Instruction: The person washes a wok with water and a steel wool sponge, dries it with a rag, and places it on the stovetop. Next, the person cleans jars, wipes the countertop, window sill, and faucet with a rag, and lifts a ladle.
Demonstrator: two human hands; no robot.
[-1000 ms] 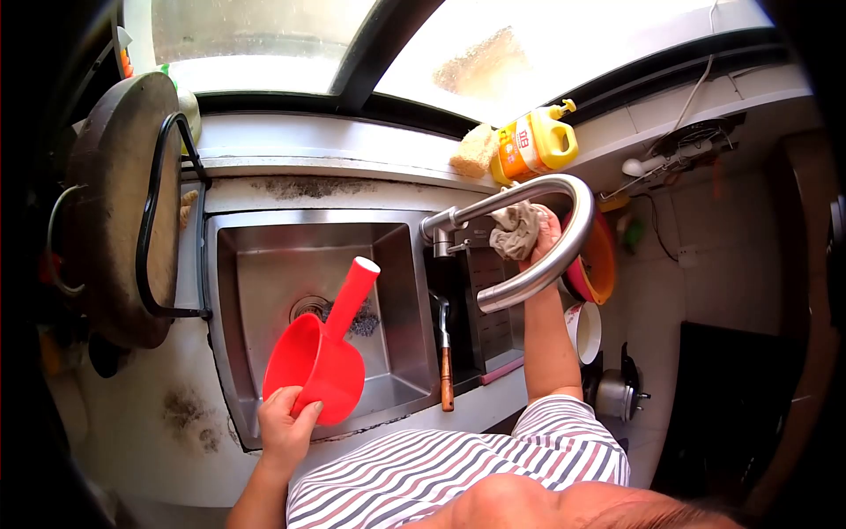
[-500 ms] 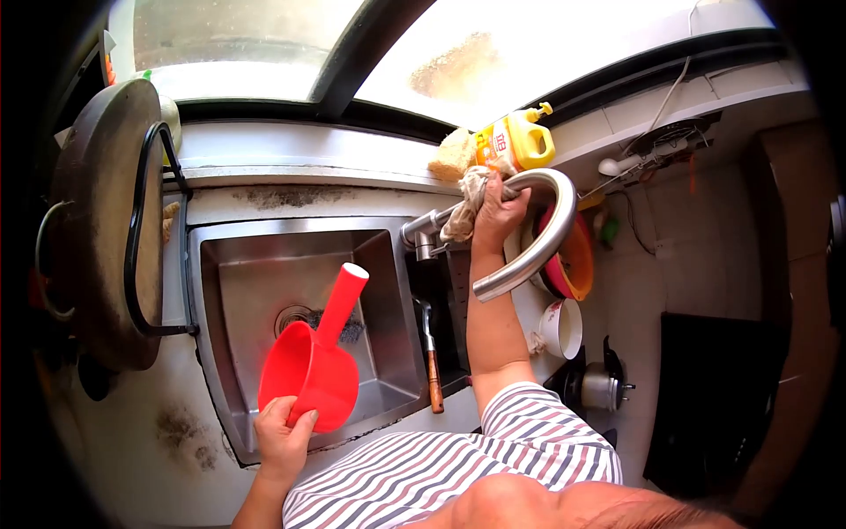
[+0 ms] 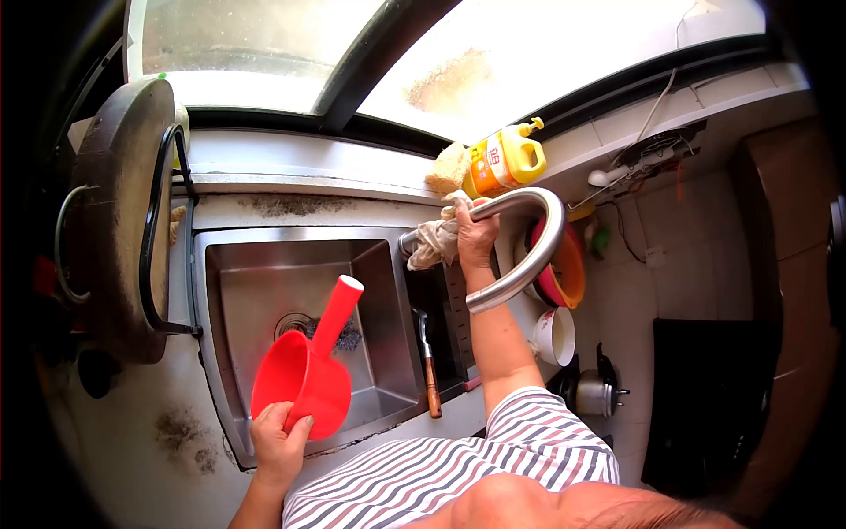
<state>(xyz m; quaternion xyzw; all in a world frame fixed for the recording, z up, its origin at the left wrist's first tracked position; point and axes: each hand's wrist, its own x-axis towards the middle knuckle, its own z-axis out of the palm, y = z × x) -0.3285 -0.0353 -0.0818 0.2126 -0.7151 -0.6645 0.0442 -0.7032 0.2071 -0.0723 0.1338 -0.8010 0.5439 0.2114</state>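
Observation:
My left hand [image 3: 280,441] grips the rim of a red plastic dipper [image 3: 319,392], its handle pointing up and to the right over the front part of the steel sink [image 3: 264,264]. My right hand [image 3: 477,236] is closed on a crumpled beige cloth [image 3: 435,244], at the base of the curved steel faucet [image 3: 548,234]. The cloth lies against the faucet's base and partly hides it. Inside the sink, a dark scouring pad [image 3: 346,335] rests beside the drain, partly behind the dipper's handle.
A yellow detergent bottle [image 3: 507,163] and a sponge [image 3: 448,167] stand on the sill. Right of the sink are a wooden-handled tool [image 3: 432,379], a white bowl [image 3: 555,336], colored basins [image 3: 568,269] and a metal pot [image 3: 597,394]. A round board [image 3: 119,220] stands at the left.
My right hand has moved left with the cloth, from behind the faucet's curve to its base. My left hand still holds the dipper in nearly the same place. The view has shifted slightly.

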